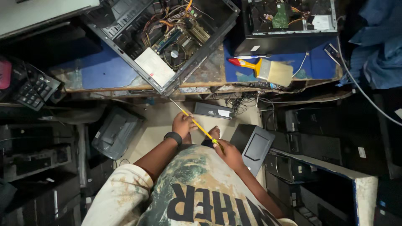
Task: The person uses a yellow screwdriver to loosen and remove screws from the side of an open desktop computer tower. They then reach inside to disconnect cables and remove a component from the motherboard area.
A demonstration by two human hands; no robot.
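A worn wooden worktop [209, 69] with blue covering carries an open black metal computer case [163, 37], a second open case [289, 21] and a wide yellow-handled paintbrush [272, 71]. Dim floor below holds stacked dark computer towers [318, 159]. Both hands, left [182, 124] and right [228, 152], grip a long thin yellow screwdriver [197, 124] before the worktop's edge.

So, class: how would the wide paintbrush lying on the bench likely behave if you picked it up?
The paintbrush probably feels light: a slim handle and thin bristle block. Its pale bristles would likely flex while the handle stays stiff. Lying flat on the workbench, it seems unlikely to roll.
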